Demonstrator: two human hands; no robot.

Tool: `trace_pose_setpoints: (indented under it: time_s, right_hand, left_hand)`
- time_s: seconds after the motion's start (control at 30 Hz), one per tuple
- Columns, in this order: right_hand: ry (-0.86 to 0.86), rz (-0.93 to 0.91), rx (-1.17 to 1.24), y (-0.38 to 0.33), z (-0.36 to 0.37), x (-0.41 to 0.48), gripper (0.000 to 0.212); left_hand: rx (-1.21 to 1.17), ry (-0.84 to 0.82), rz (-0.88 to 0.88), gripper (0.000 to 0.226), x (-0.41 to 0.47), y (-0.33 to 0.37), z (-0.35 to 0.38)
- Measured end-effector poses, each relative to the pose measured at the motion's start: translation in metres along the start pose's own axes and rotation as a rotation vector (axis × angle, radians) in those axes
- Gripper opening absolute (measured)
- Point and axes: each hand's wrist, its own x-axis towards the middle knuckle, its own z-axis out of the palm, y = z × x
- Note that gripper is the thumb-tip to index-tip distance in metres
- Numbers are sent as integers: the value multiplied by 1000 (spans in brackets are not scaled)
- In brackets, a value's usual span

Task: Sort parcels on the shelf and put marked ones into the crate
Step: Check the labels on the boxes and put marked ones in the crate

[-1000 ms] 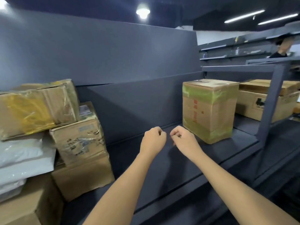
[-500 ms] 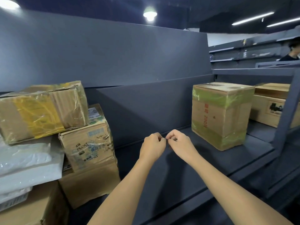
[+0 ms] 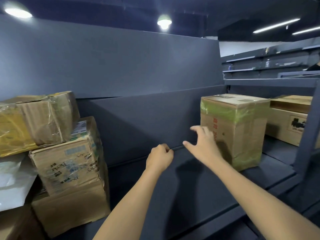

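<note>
A tall cardboard parcel (image 3: 240, 129) with green tape bands and red print stands upright on the dark shelf (image 3: 181, 184) at the right. My right hand (image 3: 202, 144) is spread out, fingers apart, just in front of that parcel's left face; I cannot tell if it touches. My left hand (image 3: 160, 157) hovers over the shelf's middle with its fingers curled into a fist, holding nothing visible. At the left a stack of parcels rises: a yellow-taped box (image 3: 34, 118) on top, a printed box (image 3: 69, 158) under it, a plain box (image 3: 71, 208) at the bottom.
White plastic mailers (image 3: 13, 179) lie at the far left. More cardboard boxes (image 3: 289, 122) sit beyond a grey upright post (image 3: 308, 129) at the right. A dark back panel (image 3: 138, 125) closes the shelf behind. A person is partly visible at the far right edge.
My right hand left the left hand, opened its fingers and moved right toward the green-taped parcel. The left hand stayed curled in place. The view shifted slightly left.
</note>
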Motion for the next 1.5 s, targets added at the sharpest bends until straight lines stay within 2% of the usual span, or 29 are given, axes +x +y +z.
trace_pose_setpoints:
  time_s: [0.1,0.2,0.3,0.4,0.63,0.73,0.93,1.13,1.2,1.23,1.3,1.37,1.43,1.5]
  right_hand:
    - [172,9,-168,15,-40,29,65]
    - [312,99,-273,36,-81,62,83]
    - [257,302,-264,64,-114,84,106]
    - [159,422,-156,82,-128,95,115]
    - [23,400,-116,98,-132,109,100]
    - [-4,364,-102,99,-132,108,86]
    - [133,280,106,97,-132,104,47]
    - [369,62,44,65,-103,93,22]
    - [389,-28,14,52,-85,76,15]
    - [385,-77,-19,45,-75,66,20]
    - [362,-167,-144,33,-56,48,28]
    - [341,-228,-265,19,-40,30,24]
    - [311,-276,-339,2,-27,11,21]
    - [296,-345,-354,-9,-17,-8,24]
  left_hand:
    - [8,-12,-4,18,7,2,10]
    - [0,-9,-15,17,14,3,18]
    - [-11,-6,-27,17,20,2,21]
    - [-20,9,-37,17,26,-1,18]
    - [-25,56,-85,18,38,-16,5]
    - [-71,72,-123,18,44,-22,7]
    - [-128,56,-147,20,49,-21,26]
    - [-249,39,-140,19,49,-8,30]
    - [-421,-3,-198,28,49,-3,25]
    - [-518,-54,-241,34,49,-1,22]
    - [-679,-202,-317,50,48,1,16]
    - [-780,-339,-368,63,46,1,15]
    - [-838,-390,-354,71,44,1,17]
    - [-957,-402,-296,69,43,2,16]
